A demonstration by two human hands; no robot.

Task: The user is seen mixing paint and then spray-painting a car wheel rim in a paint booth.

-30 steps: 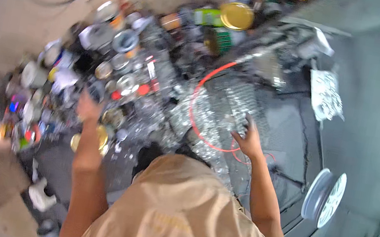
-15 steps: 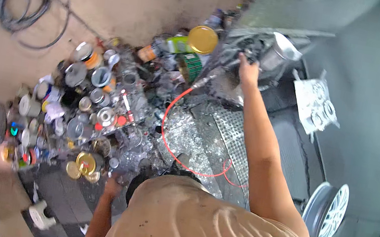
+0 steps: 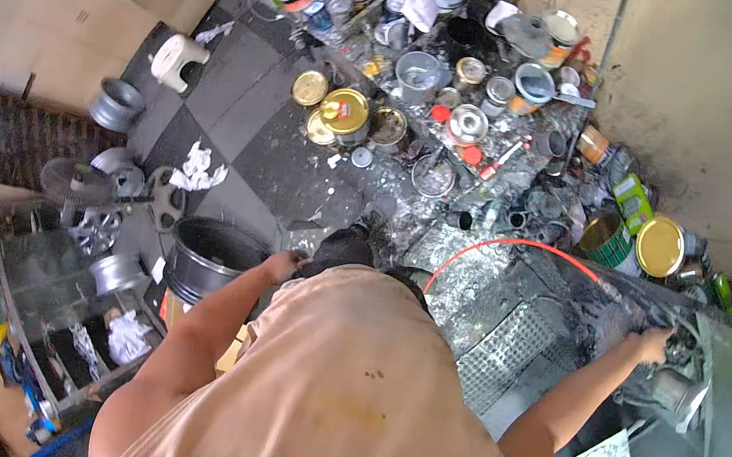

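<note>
At the right, my right hand [image 3: 653,346] reaches out and its fingers are wrapped round the dark body of a spray gun [image 3: 680,348]. A silver metal cup [image 3: 674,392] sits right beside that hand. The red air hose [image 3: 520,242] curves across the floor and runs toward the gun. My left hand [image 3: 284,264] hangs near my side, close to the rim of a black drum-shaped wheel rim [image 3: 220,252]. Its fingers are small and dark here, so how they are held does not show.
Paint cans and tubs [image 3: 468,125] crowd a stained surface ahead. A gold lid [image 3: 660,246] leans among cans at the right. Several wheel rims [image 3: 118,105], a white stool [image 3: 179,61] and a metal-framed cart [image 3: 59,302] stand at the left. A perforated mat [image 3: 509,352] lies on the floor.
My view has swung to the left, bringing the wheel rims and cart into sight. My right hand stays at the spray gun; my left hand is now beside the black wheel rim.
</note>
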